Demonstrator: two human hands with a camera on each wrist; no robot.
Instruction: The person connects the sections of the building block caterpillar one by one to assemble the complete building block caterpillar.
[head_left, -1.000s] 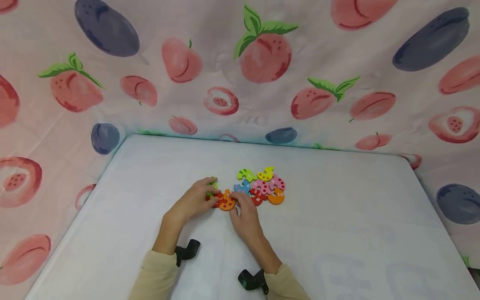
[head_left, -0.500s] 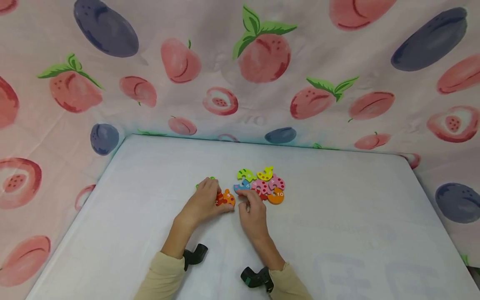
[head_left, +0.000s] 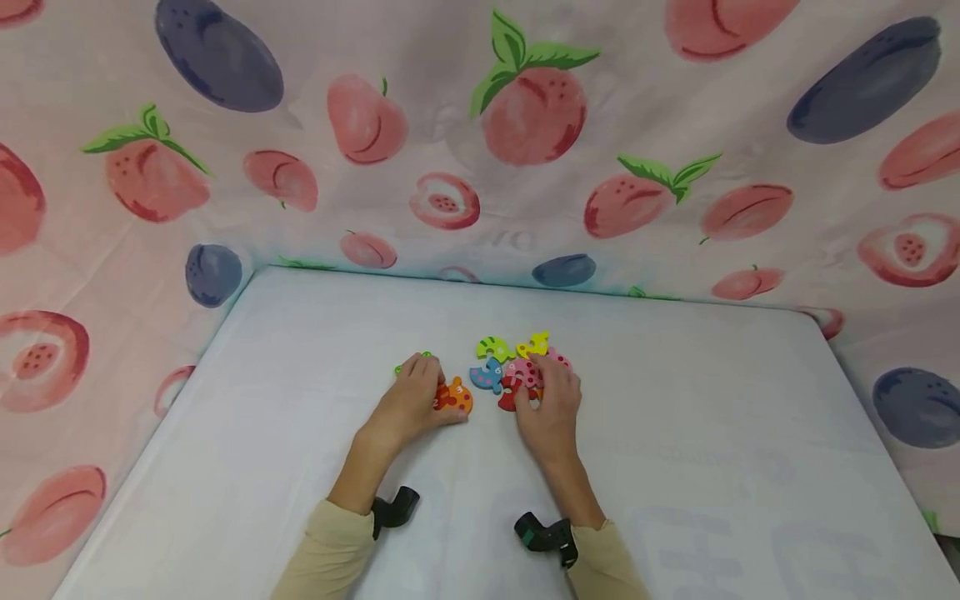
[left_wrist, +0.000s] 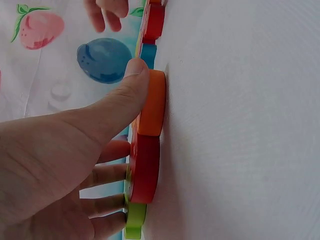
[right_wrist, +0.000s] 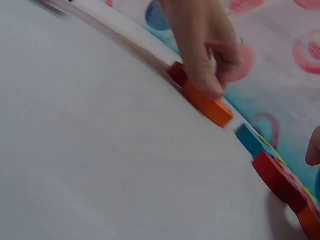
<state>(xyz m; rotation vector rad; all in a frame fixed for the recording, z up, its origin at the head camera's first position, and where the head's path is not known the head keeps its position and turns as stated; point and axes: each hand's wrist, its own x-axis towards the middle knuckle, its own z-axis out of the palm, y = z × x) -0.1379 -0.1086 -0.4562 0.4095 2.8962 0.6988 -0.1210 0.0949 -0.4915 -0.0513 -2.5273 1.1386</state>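
Fingers of your left hand [head_left: 407, 400] are spread and nearly straight, not curled round anything; they touch the green piece [left_wrist: 135, 216] and the red piece [left_wrist: 145, 167], while the thumb leans on the orange piece [left_wrist: 156, 102]. These three seem to touch in one row under that hand, and I judge that the wide touch serves to hold the row together. Your right hand [head_left: 553, 408] is about half open, thumb apart from fingers, and I see nothing held in it. It hangs over the other group: the second red piece [head_left: 507, 396] is beside its thumb, the pink piece [head_left: 522, 372] near its fingertips, the blue piece [head_left: 486, 376] to its left, the yellow piece [head_left: 534, 344] just beyond. Probably they lie so close together to be within easy reach. Below both hands is the white table [head_left: 675, 458], flat and pale; beyond them hangs a pinkish cloth [head_left: 450, 108] with printed fruits.
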